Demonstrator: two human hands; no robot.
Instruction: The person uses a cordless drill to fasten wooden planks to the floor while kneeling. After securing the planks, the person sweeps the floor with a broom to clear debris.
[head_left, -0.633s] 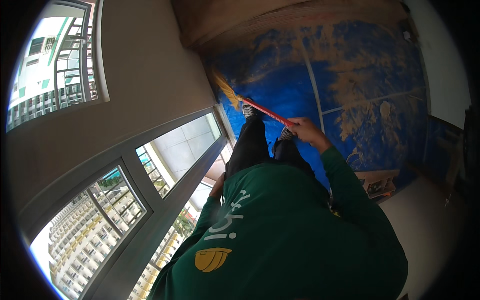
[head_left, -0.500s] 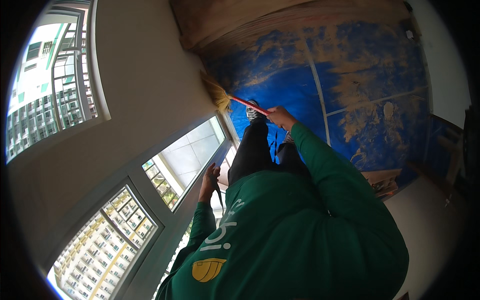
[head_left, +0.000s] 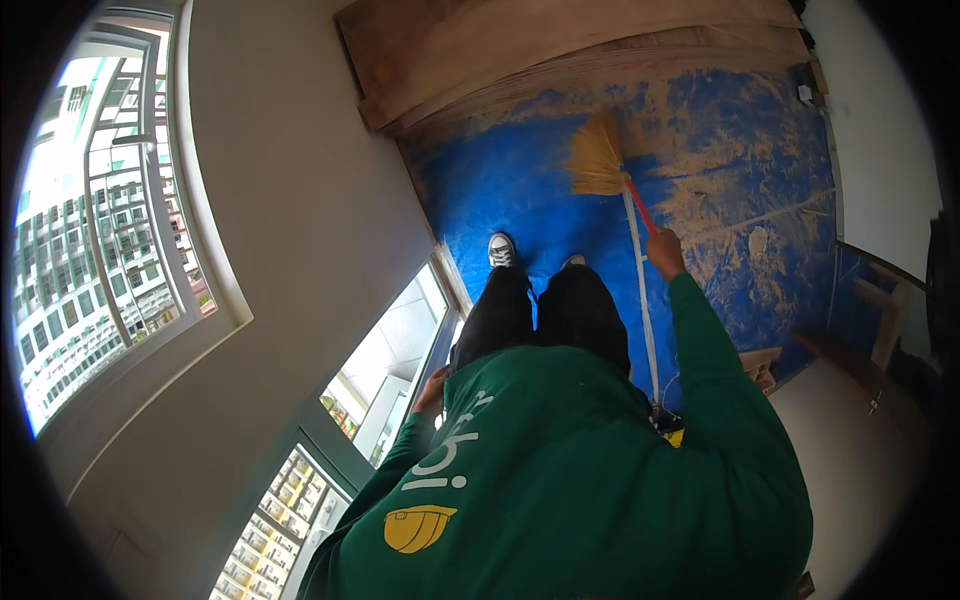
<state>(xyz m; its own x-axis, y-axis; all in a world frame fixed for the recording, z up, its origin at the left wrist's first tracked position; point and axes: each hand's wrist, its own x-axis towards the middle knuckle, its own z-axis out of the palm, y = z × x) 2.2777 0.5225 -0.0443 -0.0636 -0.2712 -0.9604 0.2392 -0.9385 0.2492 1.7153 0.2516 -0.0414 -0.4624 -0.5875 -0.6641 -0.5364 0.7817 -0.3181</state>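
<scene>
My right hand [head_left: 664, 254] is closed round the red handle of a broom [head_left: 597, 158], out ahead and to the right of my body. The broom's straw bristles fan out over the blue sheet [head_left: 590, 225] on the floor, beside brown dust. Down at my left hip, close to the glazed door frame, hangs my left hand [head_left: 432, 392]. Its fingers are mostly hidden against my dark trousers, so I cannot make out whether it holds anything.
Brown wooden boards [head_left: 560, 50] lie along the far edge of the sheet. A pale wall [head_left: 290, 170] with an open window stands at left, and a white panel [head_left: 880, 130] at right. Wood pieces [head_left: 760, 368] lie near my right elbow. My shoes [head_left: 502, 250] rest on the sheet.
My right hand has swung the broom from beside the left wall to the right, over the dusty part of the sheet. My left hand has moved down closer to my hip.
</scene>
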